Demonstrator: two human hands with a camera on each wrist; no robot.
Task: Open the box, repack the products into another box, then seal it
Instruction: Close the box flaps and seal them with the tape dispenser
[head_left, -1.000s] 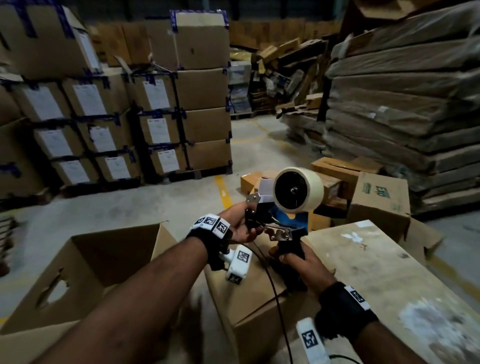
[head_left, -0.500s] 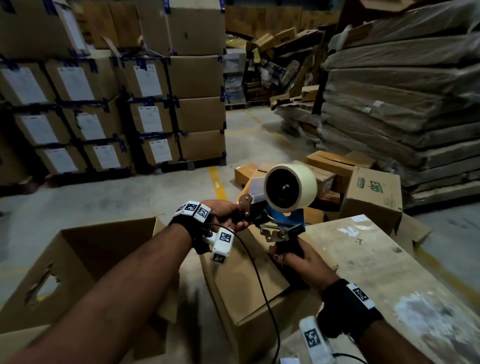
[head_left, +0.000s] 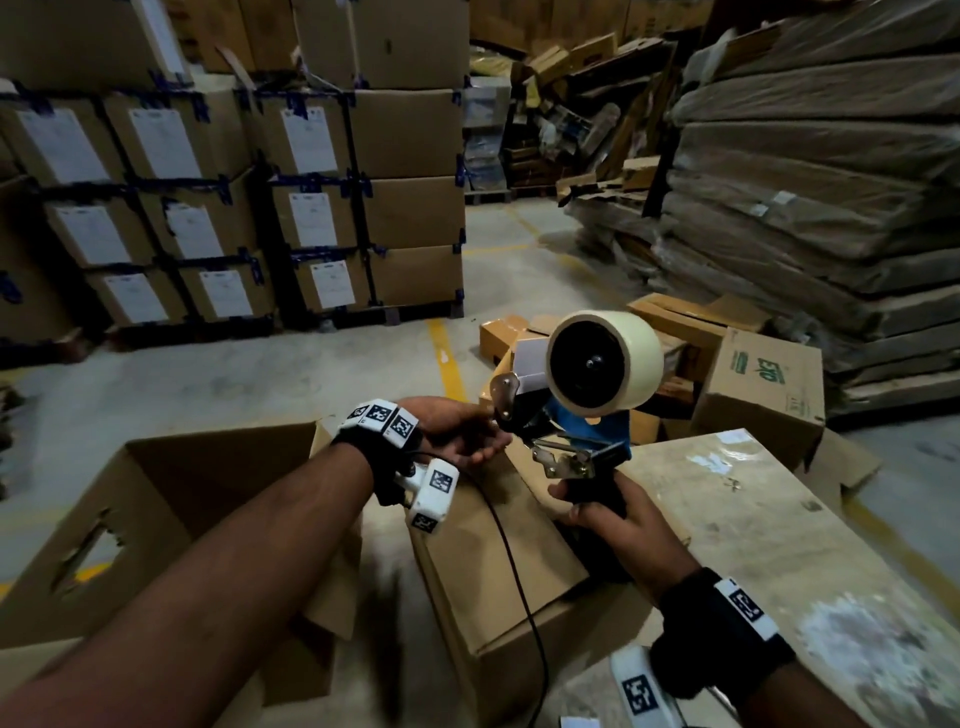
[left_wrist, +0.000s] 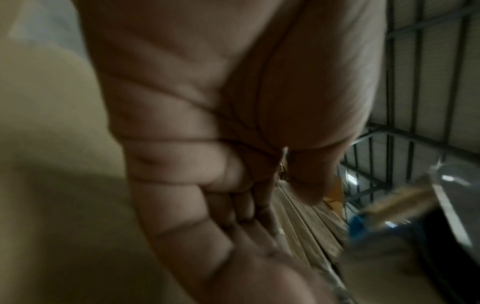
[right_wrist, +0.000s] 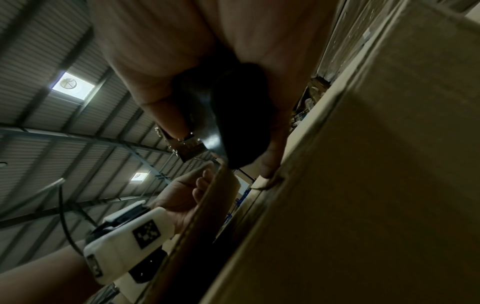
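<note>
A tape dispenser (head_left: 576, 431) with a cream tape roll (head_left: 605, 364) stands upright above a closed cardboard box (head_left: 498, 561). My right hand (head_left: 608, 514) grips its black handle (right_wrist: 228, 123), with one fingertip resting against the box edge (right_wrist: 363, 185). Palm up, my left hand (head_left: 467, 431) sits at the dispenser's front metal plate. Its thumb and curled fingers (left_wrist: 233, 185) pinch a thin sliver that looks like the tape's loose end. The dispenser's blue frame (left_wrist: 415, 205) shows blurred at the right of the left wrist view. An open brown box (head_left: 156, 493) stands to the left, its inside mostly hidden.
A worn wooden table top (head_left: 779, 519) lies to the right of the closed box. A black cable (head_left: 514, 571) runs across the box lid. Stacked labelled cartons (head_left: 311, 208) stand on pallets behind. Loose boxes (head_left: 758, 384) and flattened cardboard piles (head_left: 805, 182) crowd the right.
My left hand has drawn back slightly from the dispenser's front and turned palm up. The right hand keeps its grip on the handle, and the dispenser stays over the closed box.
</note>
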